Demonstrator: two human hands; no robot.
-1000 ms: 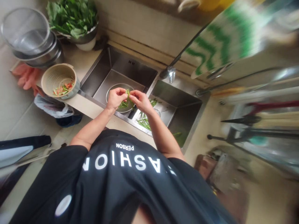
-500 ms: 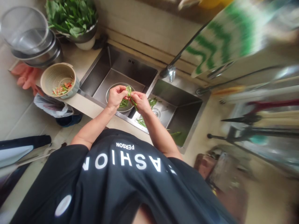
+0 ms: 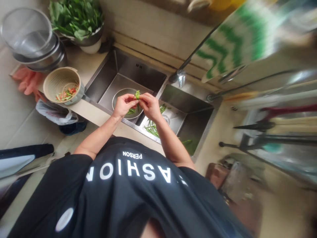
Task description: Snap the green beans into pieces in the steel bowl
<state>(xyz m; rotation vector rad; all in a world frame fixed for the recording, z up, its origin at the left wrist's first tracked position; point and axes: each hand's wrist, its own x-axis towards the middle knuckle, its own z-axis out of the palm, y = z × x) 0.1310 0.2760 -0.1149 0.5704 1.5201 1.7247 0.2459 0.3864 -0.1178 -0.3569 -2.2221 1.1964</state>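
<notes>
My left hand (image 3: pixel 123 105) and my right hand (image 3: pixel 150 106) meet over the divider side of the left sink basin. Both are closed on a small bunch of green vegetable stems (image 3: pixel 137 95), pinched between fingertips and thumbs. Below them a round metal bowl (image 3: pixel 115 101) stands in the left basin, with cut green pieces (image 3: pixel 131 111) inside, partly hidden by my hands. More long green stems (image 3: pixel 151 128) lie in the right basin by the drain, partly behind my right forearm.
A beige colander (image 3: pixel 53 81) with red and green scraps sits on the left counter. Behind it are stacked metal bowls (image 3: pixel 59 59) and a bowl heaped with leafy greens (image 3: pixel 76 19). The faucet (image 3: pixel 181 78) rises behind the sink divider. A knife rack (image 3: pixel 267 125) is at right.
My right hand has risen slightly and turned, bringing its fingers closer to my left hand. The stems, earlier trailing down toward the right, now look bunched or bent at my fingertips.
</notes>
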